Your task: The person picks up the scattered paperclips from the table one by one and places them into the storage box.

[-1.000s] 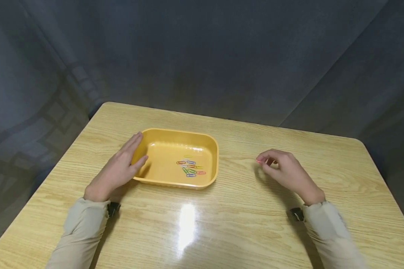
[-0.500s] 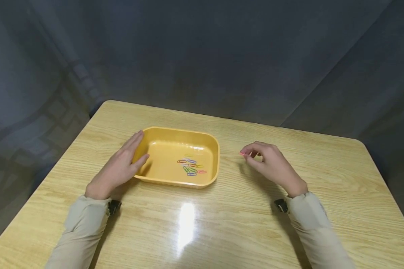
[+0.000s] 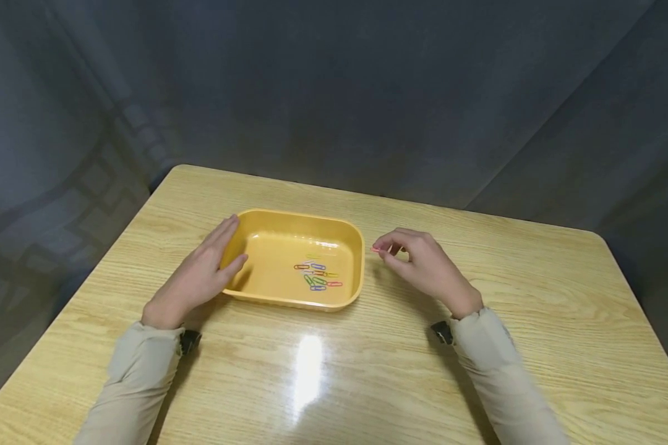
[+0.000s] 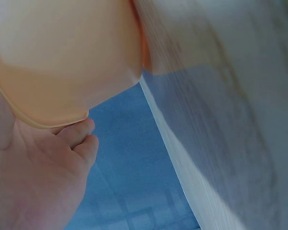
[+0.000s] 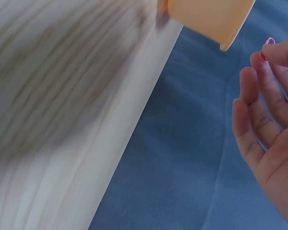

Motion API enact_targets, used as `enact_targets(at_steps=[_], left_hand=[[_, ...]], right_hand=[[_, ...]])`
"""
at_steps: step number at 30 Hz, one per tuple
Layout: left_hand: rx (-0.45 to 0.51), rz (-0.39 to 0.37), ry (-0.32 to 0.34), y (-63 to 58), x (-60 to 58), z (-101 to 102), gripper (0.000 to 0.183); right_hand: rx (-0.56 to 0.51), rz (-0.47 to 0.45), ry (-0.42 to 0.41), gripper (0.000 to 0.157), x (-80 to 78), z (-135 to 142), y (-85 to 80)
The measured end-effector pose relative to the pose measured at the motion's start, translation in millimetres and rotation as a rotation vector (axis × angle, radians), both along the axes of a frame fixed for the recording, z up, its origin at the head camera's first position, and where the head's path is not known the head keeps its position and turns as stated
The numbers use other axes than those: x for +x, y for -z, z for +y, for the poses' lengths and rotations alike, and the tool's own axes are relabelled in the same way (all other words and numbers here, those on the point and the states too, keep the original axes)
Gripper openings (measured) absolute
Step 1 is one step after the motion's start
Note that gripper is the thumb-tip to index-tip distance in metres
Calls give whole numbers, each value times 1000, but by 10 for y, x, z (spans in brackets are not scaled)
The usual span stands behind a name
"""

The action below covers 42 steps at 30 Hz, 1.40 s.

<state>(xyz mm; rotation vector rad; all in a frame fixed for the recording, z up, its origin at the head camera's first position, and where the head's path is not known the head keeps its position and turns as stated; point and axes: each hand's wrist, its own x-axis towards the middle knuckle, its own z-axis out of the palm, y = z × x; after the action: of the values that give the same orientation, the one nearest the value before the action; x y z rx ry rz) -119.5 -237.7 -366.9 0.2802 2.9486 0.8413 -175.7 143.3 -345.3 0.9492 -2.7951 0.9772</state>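
A yellow plastic tray (image 3: 342,303) stands on the wooden table, with several coloured paper clips (image 3: 318,281) lying loose in its right half. My left hand (image 3: 195,278) holds the tray's left end, thumb over the rim and fingers along the outer side. In the left wrist view the tray wall (image 4: 72,57) fits against my palm (image 4: 43,172). Just right of the tray, my right hand (image 3: 423,262) pinches a pink paper clip (image 3: 375,250) between thumb and forefinger. The right wrist view shows that pink clip (image 5: 270,41) sticking out past the fingertips, the other fingers loosely bent.
Pale wood table (image 3: 401,383) extends on both sides of the tray, with a bright light reflection in front of it. A dark blue-grey curtain (image 3: 334,93) hangs behind the table's far edge and down the left side.
My right hand has moved left with the pink paper clip, from well right of the tray to close beside its right rim. The left hand and the tray stay in place.
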Motion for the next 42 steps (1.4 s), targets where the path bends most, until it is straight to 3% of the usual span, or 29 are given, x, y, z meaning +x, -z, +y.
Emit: enact_targets(at_steps=[8,28,42], left_hand=[[-3,0,-2,-3,7,0,75],[-3,15,3,12,14,10,74],[4,5,5,13,5,27,75]], right_hand=[[-37,-25,-51,12,-3,-205,-31],[-59,-65,-143,14,-55,-590,77],[68,-74,-151,16,-141,-738,158]])
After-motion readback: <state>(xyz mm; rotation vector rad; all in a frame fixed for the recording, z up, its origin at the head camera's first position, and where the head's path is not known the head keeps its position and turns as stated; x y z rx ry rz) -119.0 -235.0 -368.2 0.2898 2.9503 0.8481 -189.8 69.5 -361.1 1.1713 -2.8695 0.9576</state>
